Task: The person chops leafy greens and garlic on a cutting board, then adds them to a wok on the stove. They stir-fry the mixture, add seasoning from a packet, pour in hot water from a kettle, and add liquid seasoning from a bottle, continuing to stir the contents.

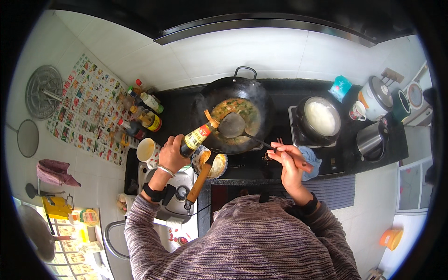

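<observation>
My left hand (172,155) grips a glass sauce bottle (196,140), tilted with its open neck and flipped cap beside the ladle, over the wok's near left edge. In my right hand (289,165) is the wooden-ended handle of a metal ladle (232,125), its bowl held over the wok. The black wok (231,91) holds a steaming broth (241,105) with green pieces, and its wooden handle (199,183) points towards me. Whether sauce is flowing from the bottle cannot be told.
A lidded pot (320,119) stands on the right burner, a blue cloth (309,162) near it. Further right are a mug (357,111), a kettle (372,140) and a rice cooker (376,94). Bottles (148,119), a mug (147,152), a patterned bowl (224,169) and the sink (175,206) lie left.
</observation>
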A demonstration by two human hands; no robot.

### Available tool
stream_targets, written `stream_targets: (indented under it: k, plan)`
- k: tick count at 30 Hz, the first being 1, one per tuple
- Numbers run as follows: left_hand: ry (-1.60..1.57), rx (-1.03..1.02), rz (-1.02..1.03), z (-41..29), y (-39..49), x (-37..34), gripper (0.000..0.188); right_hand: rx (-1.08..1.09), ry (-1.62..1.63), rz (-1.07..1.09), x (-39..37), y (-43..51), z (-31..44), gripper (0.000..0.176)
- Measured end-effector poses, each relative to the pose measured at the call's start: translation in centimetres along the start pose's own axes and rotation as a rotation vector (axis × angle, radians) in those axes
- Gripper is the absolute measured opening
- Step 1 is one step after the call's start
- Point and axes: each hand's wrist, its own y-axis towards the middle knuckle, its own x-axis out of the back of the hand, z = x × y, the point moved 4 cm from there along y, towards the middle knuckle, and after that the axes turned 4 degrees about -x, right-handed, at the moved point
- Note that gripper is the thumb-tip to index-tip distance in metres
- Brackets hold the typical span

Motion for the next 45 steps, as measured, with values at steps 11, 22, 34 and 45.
stream_targets:
  k: [11, 22, 34, 45]
  plan:
    - [0.148, -0.023, -0.001, -0.6, 1.1, 0.6, 0.066, 0.087, -0.002, 0.06, -2.2, -0.1, 2.3, 0.012]
    - [0.264, -0.043, -0.002, -0.9, 1.6, 1.3, 0.066, 0.061, -0.022, 0.046, -2.3, -0.3, 2.5, 0.01]
    - [0.201, 0.004, 0.032, -0.8, 1.5, 1.2, 0.072, 0.074, 0.019, 0.026, -2.3, -0.7, 3.0, 0.01]
    - [-0.297, 0.01, -0.198, 2.5, 1.9, 0.1, 0.078, -0.011, -0.121, -0.09, -1.7, 2.4, 2.6, 0.015]
